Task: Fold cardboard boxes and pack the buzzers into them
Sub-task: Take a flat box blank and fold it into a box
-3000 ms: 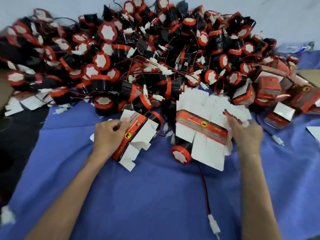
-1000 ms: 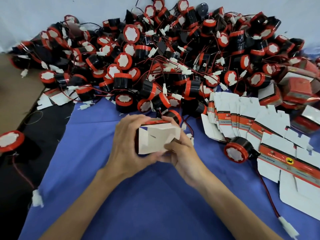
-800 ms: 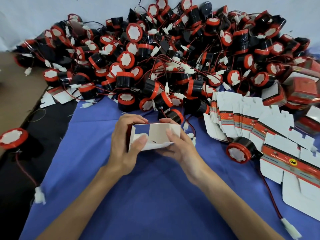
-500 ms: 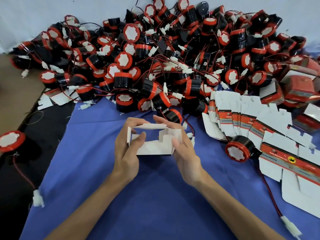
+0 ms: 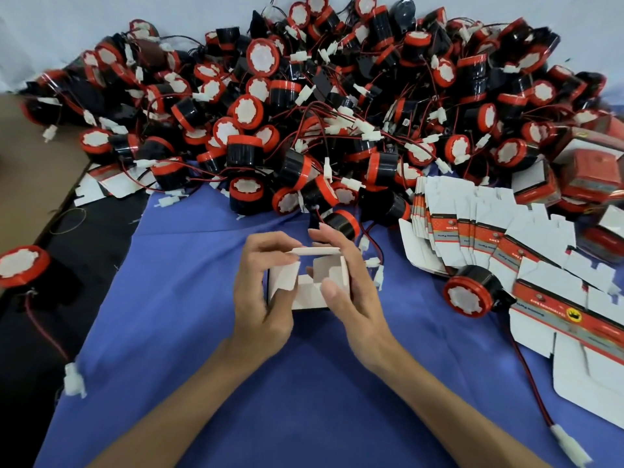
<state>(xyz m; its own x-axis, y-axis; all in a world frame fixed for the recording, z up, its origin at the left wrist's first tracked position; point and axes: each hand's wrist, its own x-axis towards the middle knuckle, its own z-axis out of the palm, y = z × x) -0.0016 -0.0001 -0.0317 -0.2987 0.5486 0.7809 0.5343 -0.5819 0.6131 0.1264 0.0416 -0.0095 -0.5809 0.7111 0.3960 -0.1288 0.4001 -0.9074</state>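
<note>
A small white cardboard box [image 5: 309, 292] stands half-folded between both hands over the blue cloth, its open side up with flaps bent inward. My left hand [image 5: 261, 295] grips its left wall, thumb on a flap. My right hand [image 5: 351, 295] grips the right wall, thumb pressing an inner flap. One black and red buzzer [image 5: 472, 293] lies to the right, its red wire trailing toward me. A fan of flat box blanks [image 5: 479, 228] lies beyond it. A big heap of buzzers [image 5: 304, 130] fills the far side.
Folded red boxes [image 5: 587, 170] are stacked at the far right. One large flat blank [image 5: 580, 336] lies at the right edge. A lone buzzer [image 5: 22, 270] sits on black cloth at the left. A brown cardboard sheet [image 5: 30, 170] lies at far left.
Three seconds ago my left hand held a flat blank and my right hand reached the stack. Since then both hands joined, opened the blank into a box and folded its flaps inward.
</note>
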